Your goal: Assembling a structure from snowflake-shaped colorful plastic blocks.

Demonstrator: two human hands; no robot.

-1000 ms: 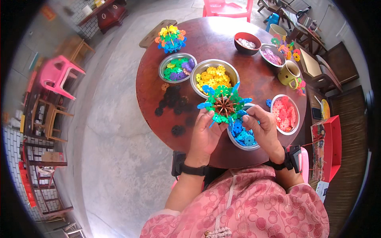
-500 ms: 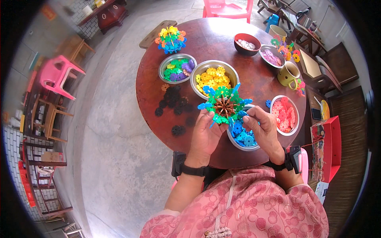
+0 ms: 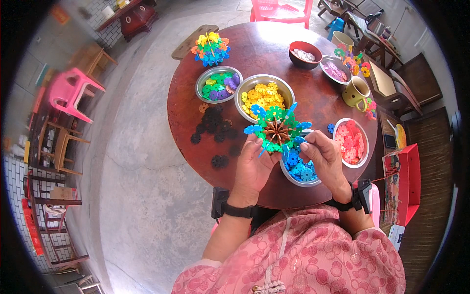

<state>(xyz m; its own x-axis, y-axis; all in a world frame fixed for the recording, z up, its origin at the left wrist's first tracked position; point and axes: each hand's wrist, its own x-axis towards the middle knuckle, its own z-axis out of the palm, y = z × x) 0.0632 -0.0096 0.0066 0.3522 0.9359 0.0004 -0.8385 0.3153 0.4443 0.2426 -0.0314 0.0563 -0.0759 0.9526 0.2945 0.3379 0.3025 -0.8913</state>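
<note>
Above the near part of the round table, a ring-shaped assembly of plastic snowflake discs (image 3: 275, 116) is held up, green with blue discs round its edge and brown ones at the centre. My left hand (image 3: 254, 164) is closed on its lower left side. At its lower right, the fingers of my right hand (image 3: 323, 154) pinch a blue snowflake disc (image 3: 298, 141) against the ring; whether it is locked in is too small to tell. Just under the hands stands a metal bowl of blue discs (image 3: 304, 171), partly covered by them. A bowl of yellow discs (image 3: 267, 95) lies beyond.
Black discs (image 3: 213, 120) are scattered on the round table (image 3: 191, 149). Around stand a bowl of green and purple discs (image 3: 219, 84), a finished multicoloured disc ball (image 3: 211, 49), a bowl of pinkish-red discs (image 3: 351, 142), a yellow mug (image 3: 356, 92) and a dark bowl of white discs (image 3: 304, 54).
Almost nothing differs. Both hands stay at the assembly in nearly the same place.
</note>
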